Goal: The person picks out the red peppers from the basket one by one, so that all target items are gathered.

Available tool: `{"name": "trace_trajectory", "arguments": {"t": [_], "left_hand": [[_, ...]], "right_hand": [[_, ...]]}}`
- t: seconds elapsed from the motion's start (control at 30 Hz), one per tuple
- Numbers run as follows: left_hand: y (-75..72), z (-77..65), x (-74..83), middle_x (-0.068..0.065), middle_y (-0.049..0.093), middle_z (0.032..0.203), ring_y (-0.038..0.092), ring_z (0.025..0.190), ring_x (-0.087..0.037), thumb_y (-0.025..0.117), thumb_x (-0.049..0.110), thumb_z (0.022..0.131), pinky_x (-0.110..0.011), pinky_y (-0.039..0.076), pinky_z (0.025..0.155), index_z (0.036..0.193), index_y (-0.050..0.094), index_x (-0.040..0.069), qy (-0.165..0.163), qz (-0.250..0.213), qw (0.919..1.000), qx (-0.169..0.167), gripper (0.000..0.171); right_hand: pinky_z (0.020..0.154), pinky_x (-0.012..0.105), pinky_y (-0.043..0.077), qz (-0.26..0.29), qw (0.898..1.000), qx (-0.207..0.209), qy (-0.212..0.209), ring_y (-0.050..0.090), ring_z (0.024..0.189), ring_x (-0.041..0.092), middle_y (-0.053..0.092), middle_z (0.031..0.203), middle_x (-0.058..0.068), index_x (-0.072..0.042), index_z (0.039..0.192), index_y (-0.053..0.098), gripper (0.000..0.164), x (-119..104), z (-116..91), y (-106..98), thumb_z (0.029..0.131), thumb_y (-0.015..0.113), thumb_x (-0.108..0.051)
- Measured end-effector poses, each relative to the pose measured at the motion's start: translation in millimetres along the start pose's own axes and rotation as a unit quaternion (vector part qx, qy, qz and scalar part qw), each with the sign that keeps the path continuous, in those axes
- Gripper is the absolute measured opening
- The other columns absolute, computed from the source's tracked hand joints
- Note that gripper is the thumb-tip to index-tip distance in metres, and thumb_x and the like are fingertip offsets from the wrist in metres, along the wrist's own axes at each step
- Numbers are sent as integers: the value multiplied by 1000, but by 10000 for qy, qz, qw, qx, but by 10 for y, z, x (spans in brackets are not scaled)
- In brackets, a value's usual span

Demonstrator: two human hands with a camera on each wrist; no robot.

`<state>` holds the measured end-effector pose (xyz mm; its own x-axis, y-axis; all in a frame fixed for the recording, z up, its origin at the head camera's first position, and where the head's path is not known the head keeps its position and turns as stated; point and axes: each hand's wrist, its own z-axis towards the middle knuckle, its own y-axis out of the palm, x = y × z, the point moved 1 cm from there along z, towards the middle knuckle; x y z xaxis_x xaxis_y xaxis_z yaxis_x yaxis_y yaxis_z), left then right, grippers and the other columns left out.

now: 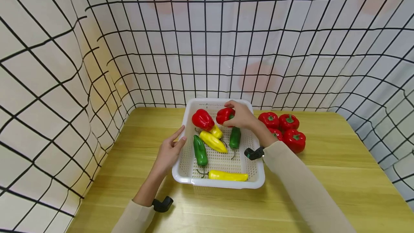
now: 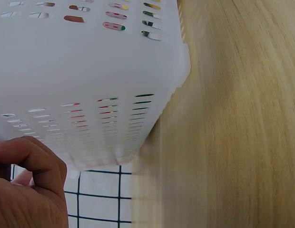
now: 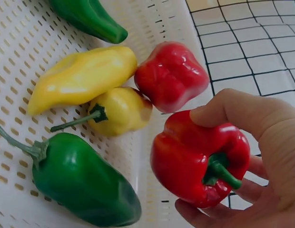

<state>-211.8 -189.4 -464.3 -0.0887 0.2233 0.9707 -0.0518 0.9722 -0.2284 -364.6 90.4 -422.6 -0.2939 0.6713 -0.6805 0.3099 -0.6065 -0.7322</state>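
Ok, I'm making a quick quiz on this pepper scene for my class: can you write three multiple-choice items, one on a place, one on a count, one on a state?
1. Where does the left hand rest?
A. on the left rim of the white basket
B. on the loose red peppers
C. flat on the table, far from everything

2. How many red bell peppers lie on the table outside the basket?
A. one
B. four
C. seven

3. What is the right hand doing?
A. lying open on the table
B. gripping a red bell pepper over the basket
C. pinching a yellow pepper

Answers: 1 A, the head view shows its fingers against the basket's left rim. 2 B, four red ones cluster right of the basket. 3 B, the right wrist view shows fingers curled round the red pepper.
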Motion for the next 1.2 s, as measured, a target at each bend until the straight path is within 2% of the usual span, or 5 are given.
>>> {"name": "trace_trajectory", "arguments": {"t": [0.17,0.33,0.53,0.73,1.2], "left_hand": [[-4,-3,4,-28,73,93,77,81,-34,58,39,106,-43,66,64,152,48,43,-35,71,10000,31,48],[-7,-13,12,-29,73,96,77,82,-35,59,37,106,-44,66,66,155,47,36,15,62,10000,25,51],[-13,-19,6,-31,71,95,76,83,-37,59,38,105,-45,66,67,156,46,34,14,17,10000,-17,52],[-9,-21,-10,-29,71,93,76,82,-34,58,38,106,-44,66,66,155,46,39,-22,38,10000,3,50],[8,-12,-1,-30,70,92,77,84,-36,58,37,106,-44,66,66,155,46,37,16,10,10000,-19,50]], "right_hand": [[94,45,62,60,10000,40,32,61,117,33,60,137,14,-14,139,54,70,-62,-53,-81,77,84,-24],[92,47,63,239,9996,103,79,59,118,35,59,138,13,-18,142,53,74,-105,-129,-155,76,86,-22],[96,49,61,346,9990,290,-18,54,126,35,55,143,12,-15,144,47,77,-100,-205,-209,77,85,-19],[92,49,63,471,9983,325,-111,53,126,35,56,141,12,-15,143,50,77,-149,-315,-290,76,87,-19],[93,53,61,776,9951,601,-140,48,136,37,52,148,11,-17,147,47,82,-185,-691,-483,76,88,-19]]}}
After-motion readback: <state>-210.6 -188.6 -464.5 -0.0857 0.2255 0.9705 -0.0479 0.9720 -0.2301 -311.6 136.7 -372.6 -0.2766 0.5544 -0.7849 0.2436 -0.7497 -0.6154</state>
